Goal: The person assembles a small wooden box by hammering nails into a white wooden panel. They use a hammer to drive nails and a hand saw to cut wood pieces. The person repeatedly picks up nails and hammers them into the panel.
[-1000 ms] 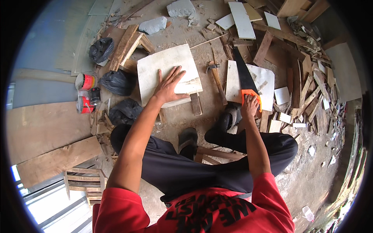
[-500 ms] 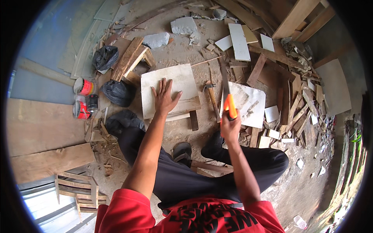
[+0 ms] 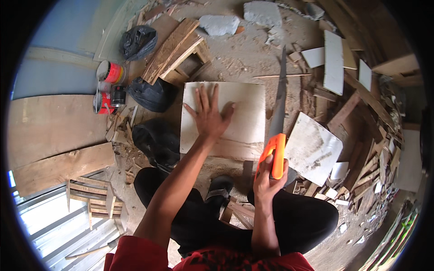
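Observation:
My left hand lies flat with spread fingers on a pale, squarish board in front of me. In my right hand is a hand saw, gripped by its orange handle. The blade points away from me, close along the right edge of the board; whether its teeth touch the edge I cannot tell. To the right of the saw, a second white board with dark smudges lies on the ground.
Black plastic bags and paint cans stand at the left, near a small wooden frame. Scrap wood is heaped at the right. Broken concrete blocks lie at the far side.
The view has shifted, and the pale board now appears squarer to me. The saw has come beside the board's right edge. The hammer seen between the boards no longer shows.

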{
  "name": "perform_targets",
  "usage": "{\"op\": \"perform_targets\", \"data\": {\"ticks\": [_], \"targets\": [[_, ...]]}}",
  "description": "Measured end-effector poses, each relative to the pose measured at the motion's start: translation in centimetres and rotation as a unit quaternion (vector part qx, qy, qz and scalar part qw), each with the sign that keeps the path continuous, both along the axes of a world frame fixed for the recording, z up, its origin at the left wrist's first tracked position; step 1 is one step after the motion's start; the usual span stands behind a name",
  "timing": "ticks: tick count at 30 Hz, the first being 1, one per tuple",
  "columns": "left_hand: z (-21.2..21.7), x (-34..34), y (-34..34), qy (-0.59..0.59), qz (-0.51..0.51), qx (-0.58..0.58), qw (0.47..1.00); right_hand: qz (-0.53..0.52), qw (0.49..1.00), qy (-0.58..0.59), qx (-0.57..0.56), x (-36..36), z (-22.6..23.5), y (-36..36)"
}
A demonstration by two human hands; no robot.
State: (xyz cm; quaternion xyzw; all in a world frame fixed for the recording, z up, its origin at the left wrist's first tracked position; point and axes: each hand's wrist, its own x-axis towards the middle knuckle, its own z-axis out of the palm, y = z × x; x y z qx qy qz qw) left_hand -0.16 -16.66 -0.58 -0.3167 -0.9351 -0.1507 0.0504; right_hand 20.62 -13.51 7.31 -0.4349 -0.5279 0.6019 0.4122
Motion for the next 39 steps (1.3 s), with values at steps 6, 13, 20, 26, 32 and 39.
{"op": "perform_targets", "data": {"ticks": [6,13,20,26,32,39], "targets": [[0.9,-0.6,-0.8,-0.064,0.018,-0.098,0.993,0.107,0.985,-0.13,-0.034,-0.4,2.5,2.1],[1.1,-1.5,0.9,-0.115,0.02,-0.149,0.982,0.153,0.952,-0.265,-0.006,-0.9,12.0,3.1],[0.9,-2.0,0.7,-0.134,0.031,-0.183,0.973,0.162,0.923,-0.346,-0.046,-3.6,17.6,3.1],[1.4,-1.9,0.8,-0.124,0.018,-0.188,0.974,0.173,0.895,-0.402,-0.087,-6.2,19.9,4.7],[1.1,-1.9,0.6,-0.113,0.014,-0.174,0.978,0.22,0.854,-0.467,-0.061,-7.7,21.4,5.4],[1.2,-1.9,0.7,-0.126,0.018,-0.173,0.977,0.2,0.855,-0.474,-0.063,-9.7,22.7,5.5]]}}
